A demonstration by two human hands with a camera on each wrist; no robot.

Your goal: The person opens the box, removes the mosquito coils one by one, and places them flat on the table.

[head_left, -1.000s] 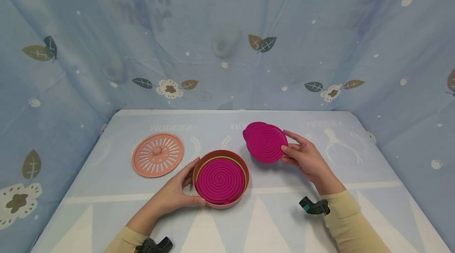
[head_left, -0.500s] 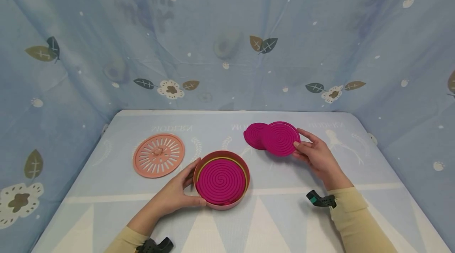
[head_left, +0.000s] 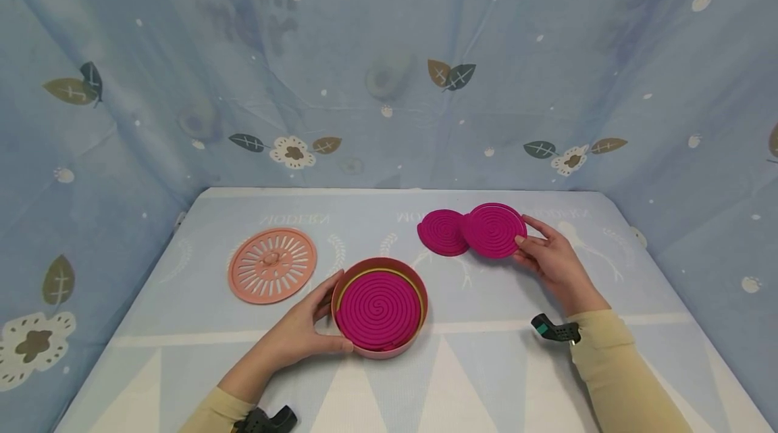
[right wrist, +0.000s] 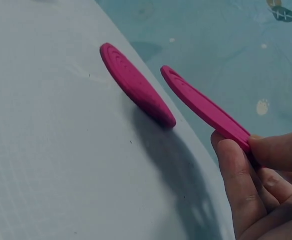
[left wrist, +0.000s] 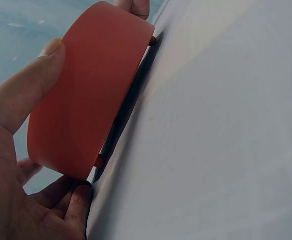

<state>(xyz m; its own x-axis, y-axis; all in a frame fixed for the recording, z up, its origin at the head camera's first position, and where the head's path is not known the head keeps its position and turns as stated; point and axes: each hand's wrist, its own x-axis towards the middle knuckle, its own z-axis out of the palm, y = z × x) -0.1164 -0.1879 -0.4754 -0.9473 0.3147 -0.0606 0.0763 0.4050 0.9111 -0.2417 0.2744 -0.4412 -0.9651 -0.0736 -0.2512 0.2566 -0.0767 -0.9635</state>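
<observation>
My left hand grips the side of a round pinkish-red container, thumb at the front and fingers behind; small feet show under it in the left wrist view. Inside lies a magenta spiral coaster, with a yellow-green edge showing around its back. My right hand pinches another magenta spiral coaster by its right edge, thumb on top. In the right wrist view this held coaster is raised and tilted. A further magenta coaster lies on the table, partly overlapped by the held one in the head view.
A coral slotted round lid with a central knob lies on the table at the left. The table cover is pale blue and white. Patterned blue curtains stand at the back and both sides.
My right hand has moved right and back with its coaster, uncovering most of the coaster on the table. The left hand and container have stayed in place.
</observation>
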